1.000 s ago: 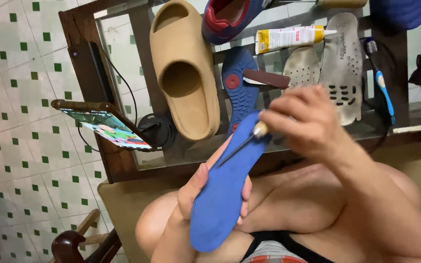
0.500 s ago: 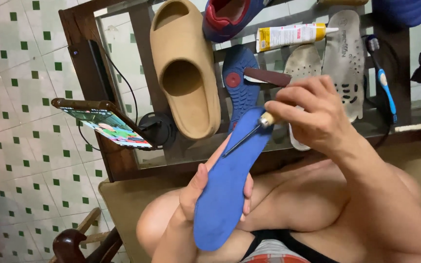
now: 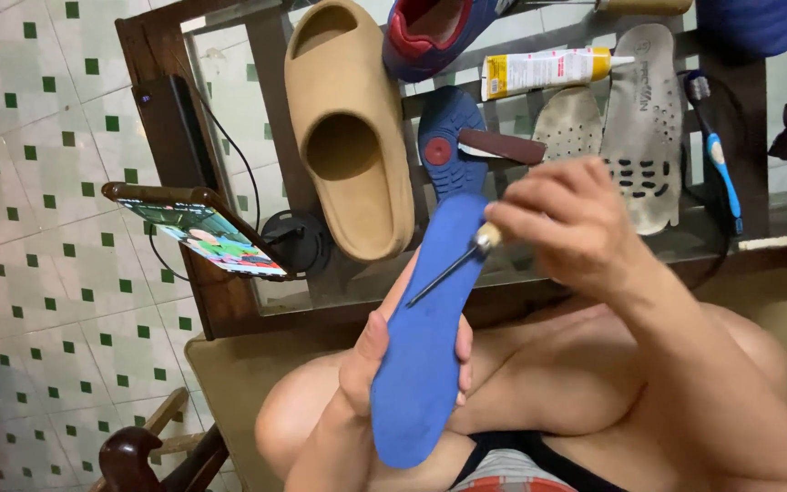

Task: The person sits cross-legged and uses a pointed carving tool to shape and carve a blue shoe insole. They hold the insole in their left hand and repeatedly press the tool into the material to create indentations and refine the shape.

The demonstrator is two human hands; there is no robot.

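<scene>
Where the glass-topped wooden table (image 3: 229,301) ends at its near edge, open room starts: green-dotted floor tile (image 3: 38,292) left of the table, tan mat below it, bare knees filling the lower right. Tabletop itself is crowded. Tan foam slide (image 3: 348,137) takes the middle-left of the table, open side up, running almost to the near edge. Grey insole (image 3: 644,118) lies toward the table's right, a smaller worn insole (image 3: 567,118) touching its left side. Blue shoe sole piece (image 3: 448,137) sits between slide and insoles, brown strip across it. Phone (image 3: 202,232) leans at the table's left edge, screen lit, black cable behind. Yellow-and-white glue tube (image 3: 548,71) lies at the far side, nozzle pointing right, printed label too small to tell. Blue toothbrush (image 3: 717,155) near the right edge.

Blue insole (image 3: 425,346) is in front of the table, over the lap, tilted lengthwise, toe toward the table. Left hand (image 3: 371,355) grips it from beneath, thumb and fingertips wrapping both edges. Right hand (image 3: 576,223) is clenched around a thin metal awl (image 3: 448,264), tip touching the insole's upper half.
</scene>
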